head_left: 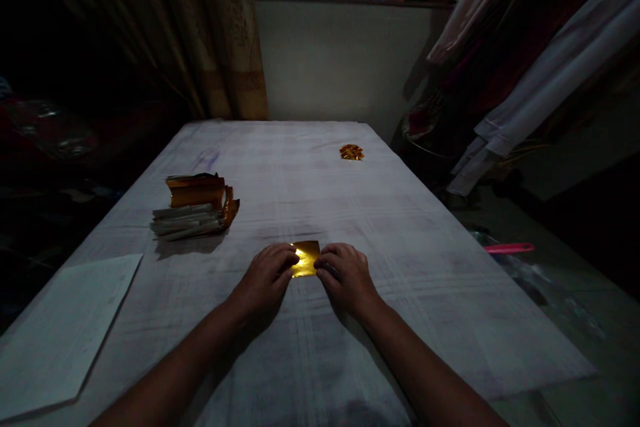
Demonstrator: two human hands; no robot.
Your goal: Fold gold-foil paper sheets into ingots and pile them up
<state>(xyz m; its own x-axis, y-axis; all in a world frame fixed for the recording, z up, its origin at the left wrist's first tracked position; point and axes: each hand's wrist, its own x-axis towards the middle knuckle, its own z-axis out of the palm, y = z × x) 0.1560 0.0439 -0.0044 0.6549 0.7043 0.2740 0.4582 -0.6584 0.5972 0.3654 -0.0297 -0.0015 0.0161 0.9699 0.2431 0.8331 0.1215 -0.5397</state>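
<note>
Gold foil sheet (307, 259) between left hand (269, 271) and right hand (349, 273) over a pale tablecloth (300, 180).

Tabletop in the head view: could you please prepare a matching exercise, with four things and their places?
1. single gold sheet
2. stack of sheets
3. white board
4. small gold pieces

A. toward the table's far right corner
B. at the near left
C. between left hand and right hand
D. on the left, beyond the white board

Pairs: 1-C, 2-D, 3-B, 4-A
</note>
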